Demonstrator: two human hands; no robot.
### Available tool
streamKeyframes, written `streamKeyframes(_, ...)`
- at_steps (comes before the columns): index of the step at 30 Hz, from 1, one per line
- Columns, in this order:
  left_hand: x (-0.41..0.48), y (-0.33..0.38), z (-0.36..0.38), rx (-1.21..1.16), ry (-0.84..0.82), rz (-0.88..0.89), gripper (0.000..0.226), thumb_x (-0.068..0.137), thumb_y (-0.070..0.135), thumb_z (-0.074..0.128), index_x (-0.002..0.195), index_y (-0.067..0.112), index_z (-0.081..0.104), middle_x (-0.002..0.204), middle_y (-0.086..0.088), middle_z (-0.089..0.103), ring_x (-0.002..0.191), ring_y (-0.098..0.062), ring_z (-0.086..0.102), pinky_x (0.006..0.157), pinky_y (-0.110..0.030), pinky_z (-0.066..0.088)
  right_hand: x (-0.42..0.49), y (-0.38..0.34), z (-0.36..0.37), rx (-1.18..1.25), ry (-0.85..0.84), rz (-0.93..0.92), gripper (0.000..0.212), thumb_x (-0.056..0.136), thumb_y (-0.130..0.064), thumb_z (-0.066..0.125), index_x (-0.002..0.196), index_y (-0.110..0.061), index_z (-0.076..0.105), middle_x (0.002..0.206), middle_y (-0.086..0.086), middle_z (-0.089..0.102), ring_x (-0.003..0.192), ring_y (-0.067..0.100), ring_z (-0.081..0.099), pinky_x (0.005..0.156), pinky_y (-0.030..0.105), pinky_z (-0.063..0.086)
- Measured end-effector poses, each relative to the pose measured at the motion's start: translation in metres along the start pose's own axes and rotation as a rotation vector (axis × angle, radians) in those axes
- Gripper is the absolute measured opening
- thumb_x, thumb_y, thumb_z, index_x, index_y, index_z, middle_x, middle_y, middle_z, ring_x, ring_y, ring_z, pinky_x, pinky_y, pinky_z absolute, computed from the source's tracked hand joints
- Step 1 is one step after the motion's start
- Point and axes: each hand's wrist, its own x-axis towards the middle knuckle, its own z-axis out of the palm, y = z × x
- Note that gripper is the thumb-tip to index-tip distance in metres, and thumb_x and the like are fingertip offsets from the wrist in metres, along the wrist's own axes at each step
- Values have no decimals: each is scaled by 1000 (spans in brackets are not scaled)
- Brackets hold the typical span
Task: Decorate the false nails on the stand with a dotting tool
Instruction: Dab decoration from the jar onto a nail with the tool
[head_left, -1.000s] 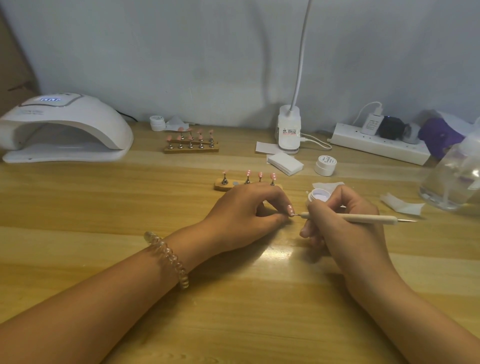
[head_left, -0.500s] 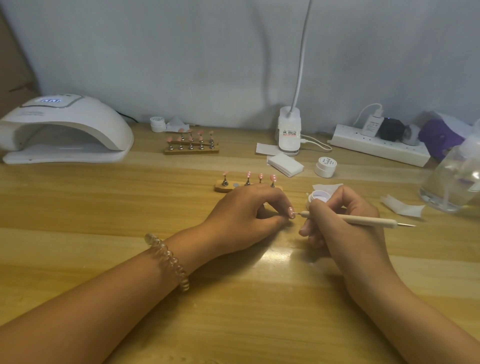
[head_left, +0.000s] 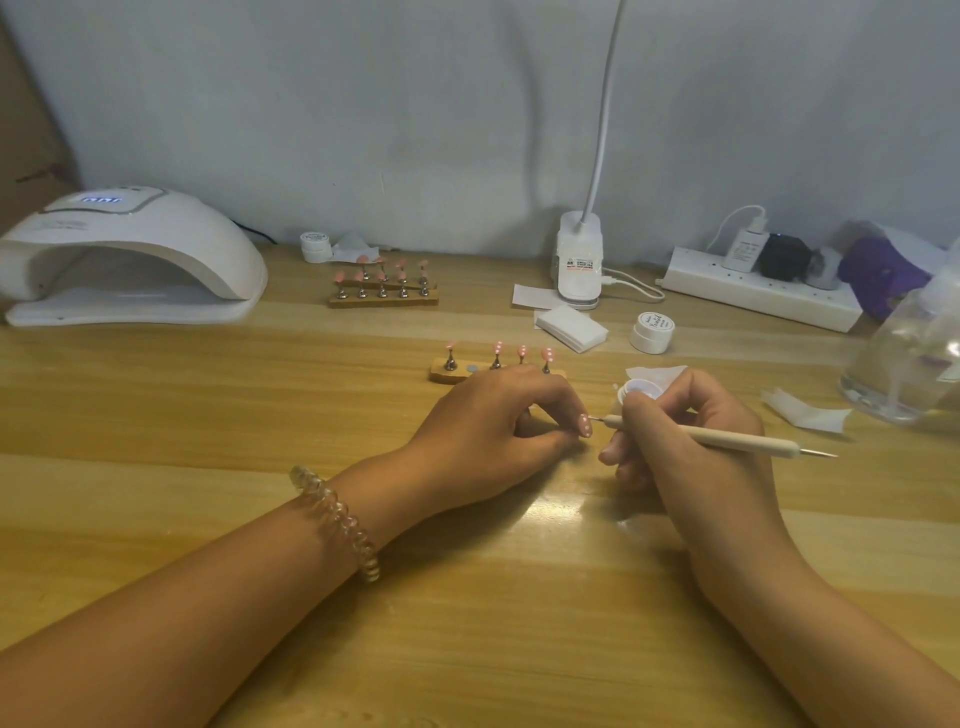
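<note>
On wooden table (head_left: 156, 415), nail stand (head_left: 439, 375), grey wall (head_left: 363, 104)

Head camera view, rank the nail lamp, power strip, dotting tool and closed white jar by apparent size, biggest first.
1. nail lamp
2. power strip, by area; the dotting tool looks longer but is nearer, so unsure
3. dotting tool
4. closed white jar

One wide-angle view from the person's head looks forward and down across the desk (head_left: 208, 415) to the wall (head_left: 415, 130) behind it, close above the left hand (head_left: 493, 431) and right hand (head_left: 691, 452), which sit mid-frame
</note>
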Motion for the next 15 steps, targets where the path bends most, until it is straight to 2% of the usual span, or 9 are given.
streamKeyframes(6,0,-1,1,-2,2,-13,12,85,12,74,88,23,73,81,20,62,70,14,53,62,-15,36,0,1,1,-24,-11,-21,21,88,-15,61,77,-3,48,61,9,70,47,9,58,51,38,54)
streamKeyframes(10,-1,-2,2,-6,5,-1,11,85,12,74,88,22,73,81,20,62,70,15,53,61,-12,35,0,2,1,-28,-7,-28,21,89,-15,62,77,-4,48,61,9,70,47,10,59,51,39,54)
streamKeyframes(12,0,-3,2,0,4,4,10,85,12,74,88,22,74,81,20,63,70,15,53,61,-12,36,0,2,1,7,10,-37,21,90,-17,62,76,-8,49,61,9,70,47,10,58,47,35,53)
streamKeyframes(15,0,-2,2,2,3,14,9,85,11,74,89,20,74,83,19,64,70,16,53,60,-8,34,1,1,-1,84,65,-90,24,93,-16,62,74,-13,48,59,8,68,44,8,55,44,21,47)
